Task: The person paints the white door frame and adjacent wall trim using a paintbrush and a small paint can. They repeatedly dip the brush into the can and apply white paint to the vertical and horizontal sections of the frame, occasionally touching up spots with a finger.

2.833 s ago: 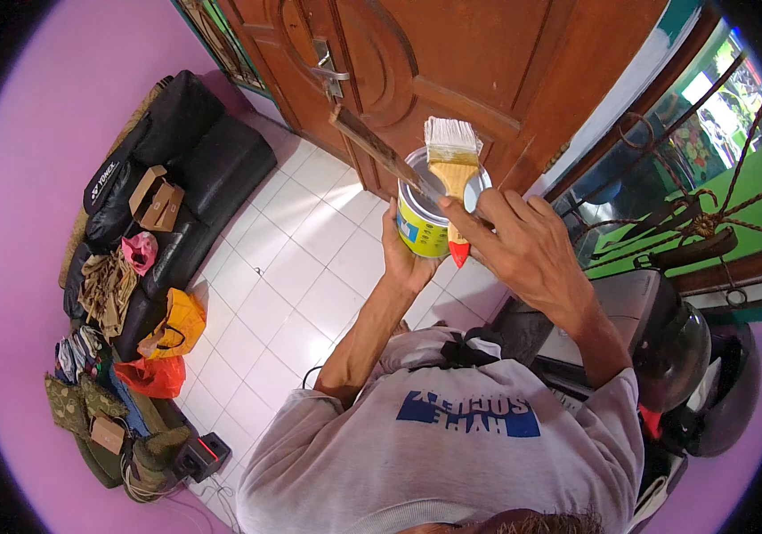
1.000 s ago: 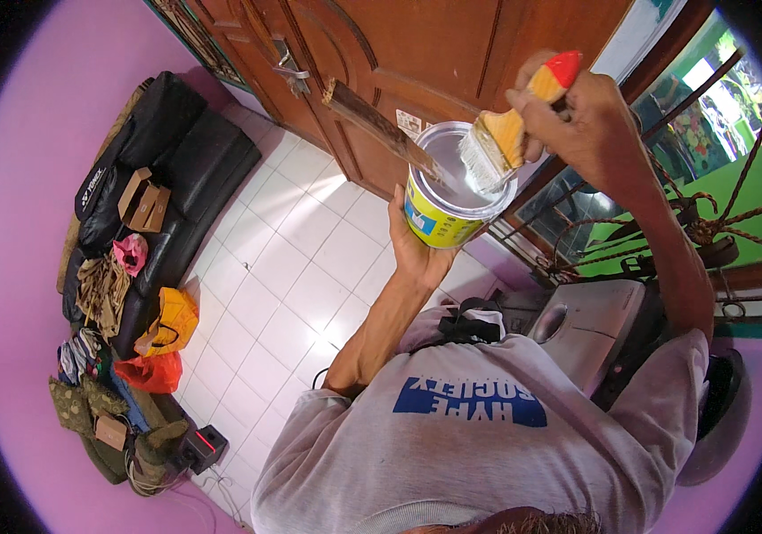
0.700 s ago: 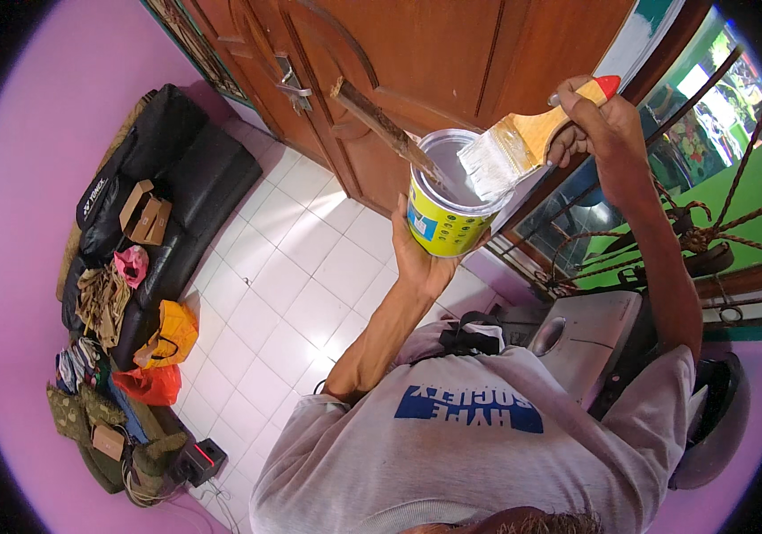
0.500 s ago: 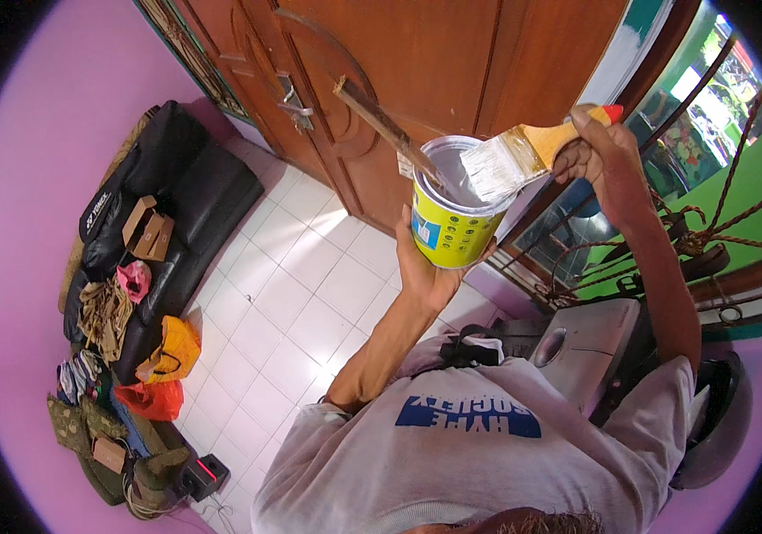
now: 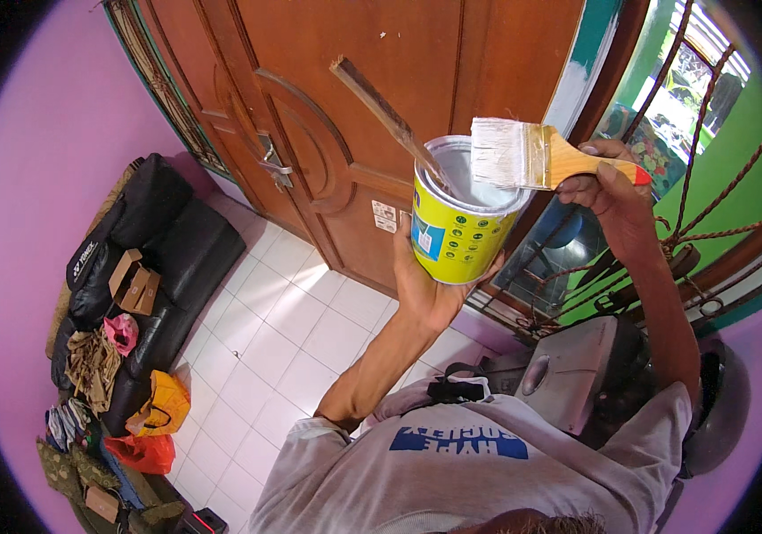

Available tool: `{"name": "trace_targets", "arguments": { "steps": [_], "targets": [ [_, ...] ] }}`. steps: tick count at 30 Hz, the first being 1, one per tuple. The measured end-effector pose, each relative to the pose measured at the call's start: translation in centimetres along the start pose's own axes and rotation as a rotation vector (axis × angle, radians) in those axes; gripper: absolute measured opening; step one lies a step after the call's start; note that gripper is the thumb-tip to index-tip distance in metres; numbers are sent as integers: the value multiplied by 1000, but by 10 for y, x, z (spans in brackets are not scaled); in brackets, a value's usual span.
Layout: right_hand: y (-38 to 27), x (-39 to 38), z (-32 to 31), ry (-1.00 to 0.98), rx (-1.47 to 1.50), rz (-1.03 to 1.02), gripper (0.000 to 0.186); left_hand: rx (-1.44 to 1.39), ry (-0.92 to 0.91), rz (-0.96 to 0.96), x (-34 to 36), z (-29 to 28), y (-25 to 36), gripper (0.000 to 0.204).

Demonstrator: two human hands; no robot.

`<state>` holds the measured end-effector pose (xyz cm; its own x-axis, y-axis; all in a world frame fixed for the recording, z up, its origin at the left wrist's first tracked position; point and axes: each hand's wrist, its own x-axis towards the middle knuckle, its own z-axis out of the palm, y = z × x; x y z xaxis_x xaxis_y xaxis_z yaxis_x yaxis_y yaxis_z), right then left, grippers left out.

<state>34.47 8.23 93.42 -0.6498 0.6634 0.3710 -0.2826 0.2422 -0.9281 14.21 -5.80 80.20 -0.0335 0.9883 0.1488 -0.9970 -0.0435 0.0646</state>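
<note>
My left hand (image 5: 430, 298) is wrapped round the lower part of a yellow-green paint can (image 5: 463, 238) and holds it up, slightly tilted. Whitish paint (image 5: 486, 192) shows inside its open top. A rough wooden stick (image 5: 379, 109) stands in the can and leans out to the upper left. Between the fingers and thumb of my right hand (image 5: 611, 191) is the handle of a wide paintbrush (image 5: 510, 156). The brush lies nearly level across the can's right rim, its white-coated bristles pointing left. Whether it touches the rim I cannot tell.
Ahead is a brown wooden door (image 5: 399, 36) beside a partly white-painted frame (image 5: 570, 102). Twisted window bars (image 5: 701, 116) rise on the right. A grey boxy appliance (image 5: 568, 365) stands below them. At left, a black sofa (image 5: 181, 258) holds cloths, bags and a cardboard box (image 5: 134, 283).
My right hand has turned the brush from slanting down into the can to nearly level, its bristles now higher at the rim. The can sits slightly lower in view.
</note>
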Motion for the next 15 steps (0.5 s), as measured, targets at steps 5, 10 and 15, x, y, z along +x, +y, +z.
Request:
{"name": "trace_targets", "arguments": {
  "steps": [5,10,15],
  "targets": [
    [-30,-4,-6,27,-357,-138,42,50,10,19,-2,6,0,73],
    [-80,10,9,-358,-665,-270,23,70,79,22,-7,-2,9,80],
    [-111,30,30,-759,-810,-227,23,175,146,37,-11,-3,13,76]
  ]
}}
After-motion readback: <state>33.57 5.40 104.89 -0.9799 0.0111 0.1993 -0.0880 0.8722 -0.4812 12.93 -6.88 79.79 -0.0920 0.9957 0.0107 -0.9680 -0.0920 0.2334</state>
